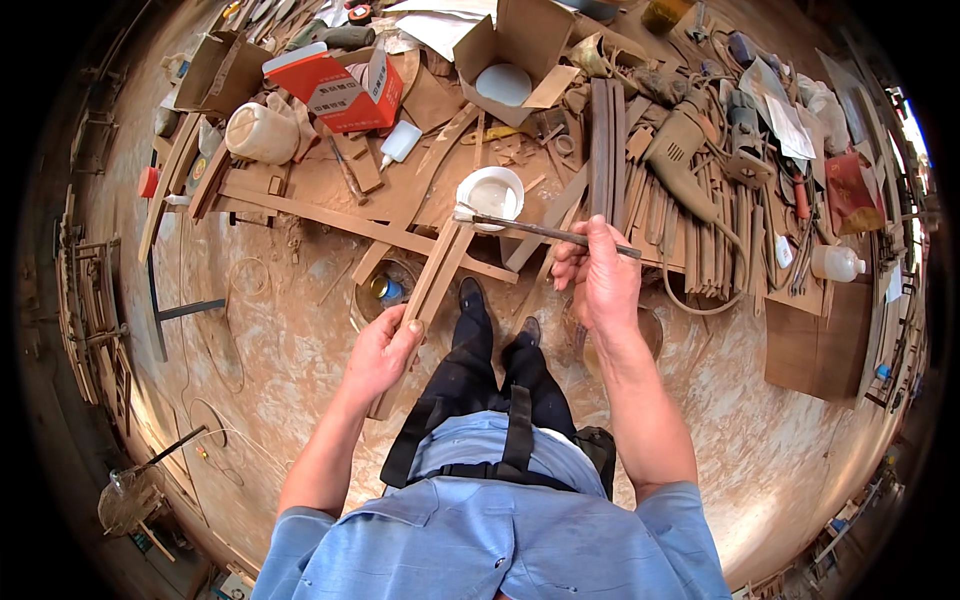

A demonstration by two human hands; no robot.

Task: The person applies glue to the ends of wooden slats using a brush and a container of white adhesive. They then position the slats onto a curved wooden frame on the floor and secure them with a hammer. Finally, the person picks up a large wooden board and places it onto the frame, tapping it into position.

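Observation:
My left hand [385,350] is closed round the near part of a long wooden strip [437,275] with a groove down its length. The strip slants up to the bench, its far end close to a white tub [490,195] with pale contents. In my right hand [602,275], pinched between thumb and fingers, is a thin dark-handled brush [540,230]. Its pale, whitish bristle tip lies at the strip's far end, in front of the tub; whether it touches the wood I cannot tell.
The cluttered bench holds an orange-and-white box [345,95], an open cardboard box [512,60], a white jug [262,132], a small white bottle [401,143], a power drill [680,145] and several wooden strips [690,240]. Below the bench edge stands a can [386,288].

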